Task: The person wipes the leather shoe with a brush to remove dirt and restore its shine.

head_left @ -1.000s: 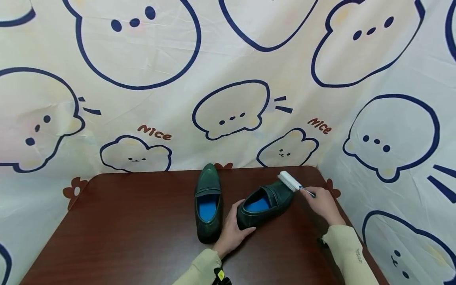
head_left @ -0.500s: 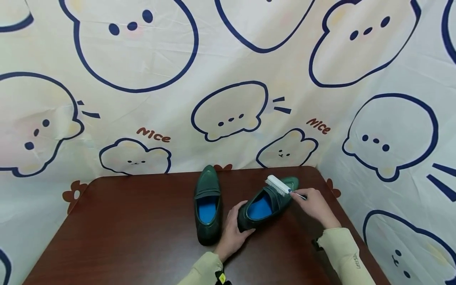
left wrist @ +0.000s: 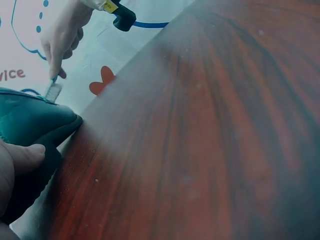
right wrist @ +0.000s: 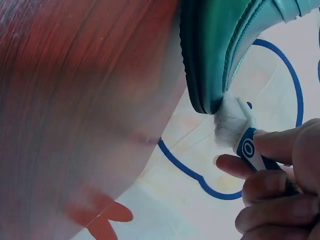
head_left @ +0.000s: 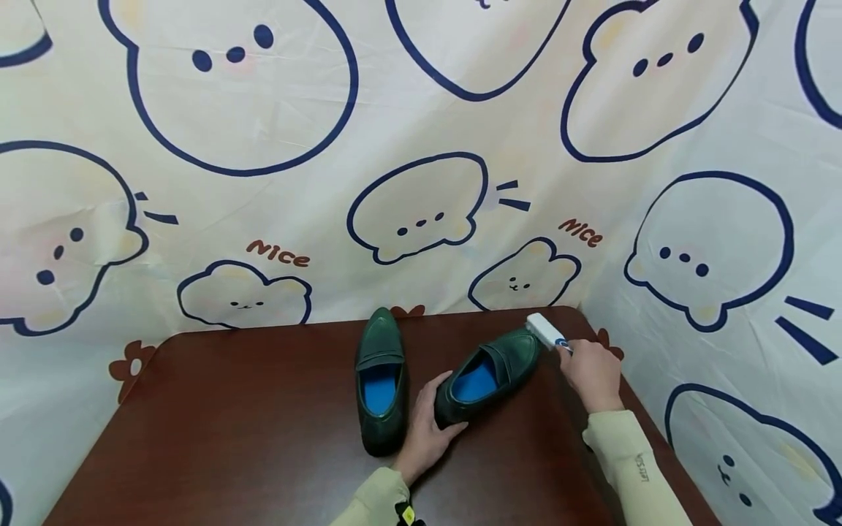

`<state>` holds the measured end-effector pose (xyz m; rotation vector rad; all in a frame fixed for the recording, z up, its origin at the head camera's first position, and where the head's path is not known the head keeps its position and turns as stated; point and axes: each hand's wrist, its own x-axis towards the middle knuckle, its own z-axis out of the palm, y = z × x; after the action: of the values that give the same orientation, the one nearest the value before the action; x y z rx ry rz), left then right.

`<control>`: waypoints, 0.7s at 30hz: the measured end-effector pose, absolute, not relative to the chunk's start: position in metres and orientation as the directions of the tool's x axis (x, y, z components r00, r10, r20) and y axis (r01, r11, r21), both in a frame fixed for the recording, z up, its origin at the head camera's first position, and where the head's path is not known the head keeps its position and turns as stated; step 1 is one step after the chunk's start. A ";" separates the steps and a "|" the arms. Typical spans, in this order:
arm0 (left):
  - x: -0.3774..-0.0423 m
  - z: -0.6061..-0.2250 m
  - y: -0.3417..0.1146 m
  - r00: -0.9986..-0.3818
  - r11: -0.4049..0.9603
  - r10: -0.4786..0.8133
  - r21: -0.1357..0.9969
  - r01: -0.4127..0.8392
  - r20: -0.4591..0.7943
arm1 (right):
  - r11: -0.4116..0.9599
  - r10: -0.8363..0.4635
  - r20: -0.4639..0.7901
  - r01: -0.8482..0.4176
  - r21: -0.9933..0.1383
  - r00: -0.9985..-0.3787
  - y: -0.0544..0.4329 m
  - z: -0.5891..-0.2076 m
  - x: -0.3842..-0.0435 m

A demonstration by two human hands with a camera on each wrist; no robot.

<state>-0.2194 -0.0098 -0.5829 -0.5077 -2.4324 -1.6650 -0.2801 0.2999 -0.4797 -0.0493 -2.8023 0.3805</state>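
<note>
My left hand [head_left: 426, 437] grips the heel of a dark green loafer [head_left: 520, 356] with a blue insole, its toe turned up and to the right. In the left wrist view the thumb [left wrist: 27, 157] presses on the shoe's side. My right hand [head_left: 593, 374] holds a white brush [head_left: 544, 331] by its dark blue and white handle. The brush's white bristles [right wrist: 231, 120] touch the toe of that loafer in the right wrist view. A matching green loafer [head_left: 380, 380] stands to the left of my left hand, toe pointing away.
Both shoes are on a dark brown wooden table [head_left: 250, 424] with rounded far corners. A pale cloth [head_left: 421, 109] printed with cartoon bears hangs behind it and along both sides.
The brush went from the loafer's toe back over its upper, then forward to the toe tip again. My left hand kept its grip on the heel, and the other loafer stayed put.
</note>
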 end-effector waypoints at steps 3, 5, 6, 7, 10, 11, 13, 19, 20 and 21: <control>-0.217 -0.584 -0.010 -0.930 0.325 0.190 0.874 0.362 0.314 | 0.961 0.073 0.299 -0.014 -0.277 -0.951 0.300 -0.480 -0.279; -0.217 -0.584 -0.009 -0.928 0.324 0.194 0.872 0.367 0.318 | 0.945 0.053 0.272 -0.040 -0.325 -0.961 0.299 -0.480 -0.278; -0.217 -0.584 -0.009 -0.927 0.325 0.196 0.871 0.368 0.318 | 0.934 0.034 0.248 -0.058 -0.352 -0.968 0.298 -0.480 -0.278; -0.217 -0.583 -0.009 -0.927 0.324 0.198 0.871 0.368 0.319 | 0.920 0.011 0.220 -0.076 -0.384 -0.975 0.298 -0.480 -0.277; -0.219 -0.581 -0.007 -0.927 0.322 0.206 0.873 0.366 0.313 | 0.871 -0.060 0.116 -0.109 -0.478 -0.991 0.294 -0.479 -0.275; -0.220 -0.580 -0.007 -0.927 0.319 0.208 0.875 0.365 0.311 | 0.861 -0.076 0.092 -0.112 -0.496 -0.993 0.293 -0.478 -0.275; -0.221 -0.579 -0.006 -0.925 0.311 0.212 0.876 0.369 0.314 | 0.848 -0.096 0.065 -0.116 -0.517 -0.993 0.291 -0.478 -0.276; -0.219 -0.580 -0.008 -0.918 0.311 0.212 0.867 0.390 0.337 | 0.877 -0.074 0.077 -0.101 -0.470 -0.994 0.291 -0.489 -0.279; -0.218 -0.580 -0.009 -0.918 0.314 0.210 0.866 0.388 0.335 | 0.890 -0.062 0.099 -0.100 -0.444 -0.993 0.292 -0.491 -0.279; -0.218 -0.580 -0.010 -0.919 0.319 0.209 0.865 0.388 0.336 | 0.904 -0.048 0.129 -0.098 -0.416 -0.990 0.293 -0.492 -0.279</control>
<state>-0.2176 -0.0097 -0.5803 -0.5525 -2.4153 -1.6546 -0.2792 0.2929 -0.4922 0.1141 -2.9515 0.6546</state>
